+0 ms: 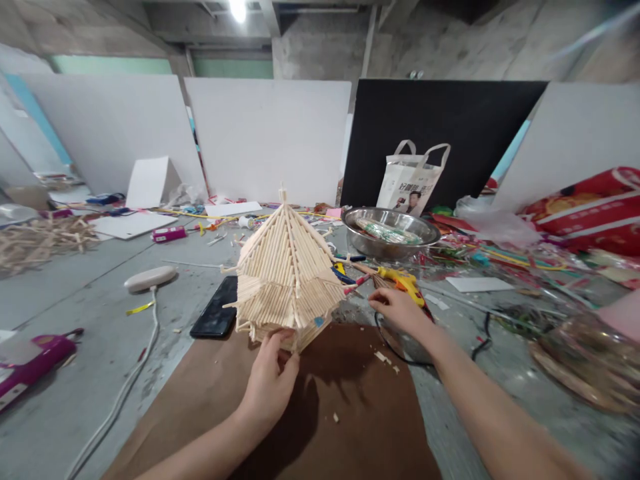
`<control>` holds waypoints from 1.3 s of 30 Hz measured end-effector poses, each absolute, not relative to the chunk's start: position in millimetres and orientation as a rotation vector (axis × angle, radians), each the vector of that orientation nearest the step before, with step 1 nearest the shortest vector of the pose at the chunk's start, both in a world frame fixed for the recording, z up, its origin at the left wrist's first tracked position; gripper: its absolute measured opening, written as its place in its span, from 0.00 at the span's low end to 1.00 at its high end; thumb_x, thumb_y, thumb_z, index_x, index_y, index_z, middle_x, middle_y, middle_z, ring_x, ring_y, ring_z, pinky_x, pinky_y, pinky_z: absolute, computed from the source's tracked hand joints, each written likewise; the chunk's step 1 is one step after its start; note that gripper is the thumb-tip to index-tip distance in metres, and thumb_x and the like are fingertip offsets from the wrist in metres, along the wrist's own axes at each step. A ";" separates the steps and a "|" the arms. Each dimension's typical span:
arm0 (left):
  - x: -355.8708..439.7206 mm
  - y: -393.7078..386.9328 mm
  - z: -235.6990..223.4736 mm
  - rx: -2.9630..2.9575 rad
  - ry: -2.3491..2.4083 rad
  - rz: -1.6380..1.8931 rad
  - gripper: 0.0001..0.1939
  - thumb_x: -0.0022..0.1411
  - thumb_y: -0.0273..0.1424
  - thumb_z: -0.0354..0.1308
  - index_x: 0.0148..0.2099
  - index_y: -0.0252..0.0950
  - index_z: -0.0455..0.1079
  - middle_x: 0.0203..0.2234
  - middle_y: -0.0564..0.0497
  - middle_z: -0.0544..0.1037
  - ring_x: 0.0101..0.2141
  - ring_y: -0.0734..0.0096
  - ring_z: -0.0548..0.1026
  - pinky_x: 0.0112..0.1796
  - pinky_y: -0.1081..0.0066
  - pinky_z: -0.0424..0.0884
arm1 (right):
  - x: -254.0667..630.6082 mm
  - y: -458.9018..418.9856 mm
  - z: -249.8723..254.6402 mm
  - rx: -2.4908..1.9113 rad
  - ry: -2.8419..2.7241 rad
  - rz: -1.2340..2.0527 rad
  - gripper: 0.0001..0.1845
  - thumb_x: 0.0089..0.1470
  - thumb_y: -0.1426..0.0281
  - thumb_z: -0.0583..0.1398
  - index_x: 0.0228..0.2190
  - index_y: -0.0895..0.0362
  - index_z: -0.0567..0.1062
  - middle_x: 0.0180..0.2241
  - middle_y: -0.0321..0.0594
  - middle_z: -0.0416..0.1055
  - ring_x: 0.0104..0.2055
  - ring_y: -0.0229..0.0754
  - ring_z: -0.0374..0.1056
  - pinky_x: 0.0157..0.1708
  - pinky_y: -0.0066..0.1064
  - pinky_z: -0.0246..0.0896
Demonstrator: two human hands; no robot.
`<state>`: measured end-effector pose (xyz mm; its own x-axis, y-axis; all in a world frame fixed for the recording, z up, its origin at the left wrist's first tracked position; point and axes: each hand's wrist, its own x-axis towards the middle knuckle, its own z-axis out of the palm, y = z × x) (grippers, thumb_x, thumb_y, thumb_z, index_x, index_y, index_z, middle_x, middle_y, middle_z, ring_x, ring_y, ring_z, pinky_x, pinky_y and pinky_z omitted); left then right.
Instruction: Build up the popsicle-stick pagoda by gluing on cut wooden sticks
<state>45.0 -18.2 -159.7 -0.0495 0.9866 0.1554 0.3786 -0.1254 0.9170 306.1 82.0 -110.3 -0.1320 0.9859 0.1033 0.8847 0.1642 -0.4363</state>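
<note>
A roof-like model of pale wooden sticks (287,260) stands in the middle, with a pointed top and flared lower panels. My left hand (275,367) is closed on its lower front edge, thumb and fingers gripping the rim. To the right of the model, my right hand (403,312) hovers with its thumb and forefinger drawn close together; whatever they may pinch is too small to make out. Just beyond that hand lies a yellow glue gun (403,283). Brown paper (350,413) lies beneath the model and my left hand, with pale scraps on it.
A black phone (217,310) touches the paper at left, near a white power adapter (150,278) with its cable. Behind the glue gun stand a steel basin (390,247) and a white bag (410,180). A dark cable (415,363) loops below my right hand.
</note>
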 end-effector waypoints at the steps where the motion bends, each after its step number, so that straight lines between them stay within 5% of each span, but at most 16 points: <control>1: 44.9 -19.1 -160.5 1.558 1.476 1.181 0.13 0.54 0.29 0.48 0.44 0.34 0.62 0.35 0.48 0.67 0.26 0.75 0.68 0.28 0.72 0.67 | 304.9 80.0 -113.0 -1.776 -2.139 0.375 0.10 0.47 0.68 0.53 0.29 0.57 0.74 0.31 0.40 0.73 0.34 0.41 0.67 0.33 0.28 0.57; 8: 44.0 -17.7 -167.4 1.581 1.440 1.187 0.12 0.56 0.29 0.47 0.43 0.34 0.63 0.35 0.48 0.67 0.25 0.76 0.68 0.27 0.73 0.66 | 276.3 87.8 -125.0 -1.814 -2.360 0.169 0.14 0.51 0.68 0.51 0.34 0.54 0.74 0.37 0.41 0.73 0.40 0.42 0.66 0.37 0.29 0.55; 14: 43.1 -15.8 -166.9 1.582 1.449 1.200 0.13 0.54 0.29 0.49 0.43 0.34 0.63 0.30 0.49 0.69 0.26 0.74 0.69 0.26 0.74 0.66 | 254.4 106.9 -132.2 -1.903 -2.370 0.106 0.12 0.51 0.69 0.50 0.28 0.56 0.73 0.30 0.44 0.72 0.34 0.44 0.67 0.29 0.29 0.55; 39: 40.0 -12.6 -163.4 1.553 1.437 1.123 0.11 0.55 0.30 0.47 0.42 0.33 0.62 0.26 0.52 0.68 0.22 0.77 0.65 0.24 0.75 0.62 | 292.4 120.5 -131.3 -2.045 -2.159 0.165 0.11 0.47 0.70 0.51 0.27 0.55 0.73 0.32 0.40 0.72 0.36 0.42 0.66 0.27 0.27 0.51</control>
<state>40.0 -12.6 -163.4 -0.0055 0.9928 0.1196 0.3561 -0.1098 0.9280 292.4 120.5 -131.3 -0.0497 0.9979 0.0423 0.9799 0.0569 -0.1913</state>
